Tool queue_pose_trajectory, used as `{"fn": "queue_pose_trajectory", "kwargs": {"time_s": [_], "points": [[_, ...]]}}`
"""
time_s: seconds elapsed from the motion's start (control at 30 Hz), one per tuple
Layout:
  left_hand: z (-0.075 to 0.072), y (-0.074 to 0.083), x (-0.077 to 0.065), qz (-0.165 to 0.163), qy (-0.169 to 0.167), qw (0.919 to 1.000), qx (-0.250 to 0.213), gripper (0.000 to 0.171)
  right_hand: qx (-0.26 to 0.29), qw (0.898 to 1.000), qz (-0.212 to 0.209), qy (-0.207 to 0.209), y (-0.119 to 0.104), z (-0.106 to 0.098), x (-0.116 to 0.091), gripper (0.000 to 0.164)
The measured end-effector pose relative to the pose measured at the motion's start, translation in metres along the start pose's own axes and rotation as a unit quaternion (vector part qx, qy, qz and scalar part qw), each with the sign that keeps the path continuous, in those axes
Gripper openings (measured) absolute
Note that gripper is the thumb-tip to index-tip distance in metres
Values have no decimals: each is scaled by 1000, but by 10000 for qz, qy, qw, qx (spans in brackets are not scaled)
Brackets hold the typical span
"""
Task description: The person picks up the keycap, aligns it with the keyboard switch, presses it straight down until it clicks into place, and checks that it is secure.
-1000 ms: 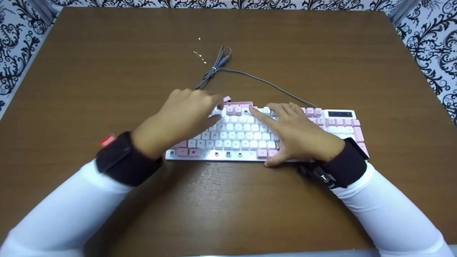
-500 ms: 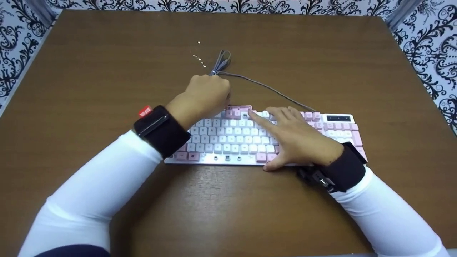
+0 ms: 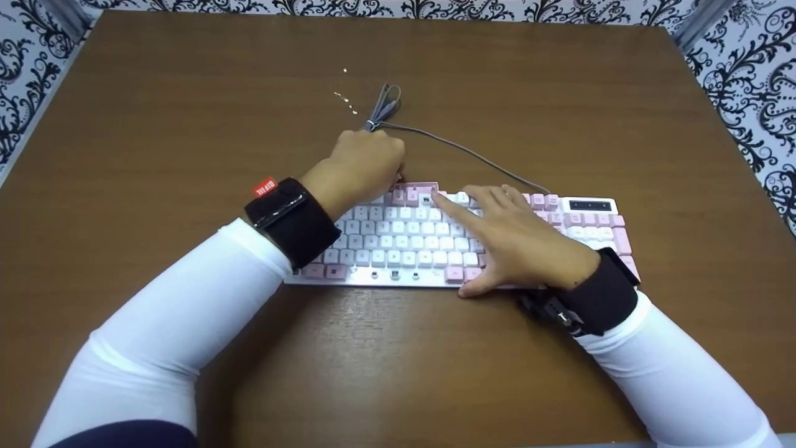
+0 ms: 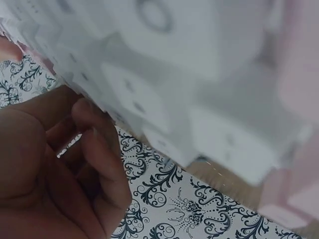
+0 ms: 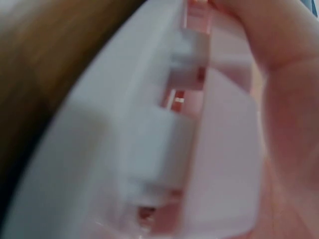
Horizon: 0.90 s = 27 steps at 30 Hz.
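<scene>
A white and pink keyboard lies on the brown table. Its front row has a stretch without a keycap, showing switch mounts. My left hand is at the keyboard's back edge, its fingers bent downward. In the left wrist view the curled fingers reach the far side of the keys; whatever lies between the fingertips is hidden. My right hand rests spread across the keys right of centre, thumb along the front edge. Up close, the right wrist view has a pink keycap beside that hand.
A grey cable runs from the keyboard's back to a tied bundle behind my left hand. Small pale specks dot the table left of the bundle. Patterned black-and-white cloth surrounds the table.
My left hand has moved up and right, from over the keyboard's upper left to its back edge, covering a small pink piece seen there earlier. The right hand has stayed in place.
</scene>
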State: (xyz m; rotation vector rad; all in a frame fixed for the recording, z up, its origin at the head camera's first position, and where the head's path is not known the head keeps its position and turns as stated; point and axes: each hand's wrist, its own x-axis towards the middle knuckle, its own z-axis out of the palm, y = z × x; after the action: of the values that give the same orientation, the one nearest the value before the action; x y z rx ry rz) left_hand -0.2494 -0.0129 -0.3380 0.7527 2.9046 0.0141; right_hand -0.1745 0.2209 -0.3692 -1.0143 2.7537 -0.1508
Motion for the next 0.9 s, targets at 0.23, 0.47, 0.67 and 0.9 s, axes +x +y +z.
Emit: {"fn": "queue_pose_trajectory", "kwargs": {"time_s": [0.23, 0.47, 0.67, 0.9], "points": [[4, 2, 2, -5, -80, 10000, -6, 22, -21, 10000, 11, -41, 0, 2, -2, 131], [4, -1, 4, -76, -116, 9998, -142, 21, -21, 10000, -21, 13, 1, 1, -1, 131], [5, -3, 4, -119, -209, 9995, -220, 21, 8, 9998, -192, 103, 2, 3, -1, 131], [4, -4, 0, 10, 246, 9996, -162, 21, -10, 9998, -147, 94, 2, 1, -1, 131]]}}
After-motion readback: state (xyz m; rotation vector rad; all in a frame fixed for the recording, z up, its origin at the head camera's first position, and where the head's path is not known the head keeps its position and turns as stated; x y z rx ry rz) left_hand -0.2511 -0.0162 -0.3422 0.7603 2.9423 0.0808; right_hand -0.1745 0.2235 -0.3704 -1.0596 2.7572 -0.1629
